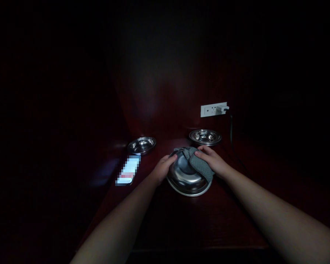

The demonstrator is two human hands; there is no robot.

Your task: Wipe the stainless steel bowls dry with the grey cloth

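Note:
A shiny metal bowl (188,181) is tilted above or on the dark red tabletop, its rounded underside toward me. My left hand (164,167) grips its left edge, thumb on the metal and fingers hidden behind. A grey-green textured cloth (199,165) drapes over the bowl's upper right side. My right hand (211,159) is closed on that cloth, pressing it against the bowl with the thumb in front. Whether the bowl's rim touches the table I cannot tell.
Behind to the left sits a metal bowl (142,146); several nested metal bowls (205,137) stand at the back right. A lit phone (128,169) lies near the table's left edge. On the wall, a socket plate (208,110) holds a white plug (222,109), with a dark cable (231,130) nearby.

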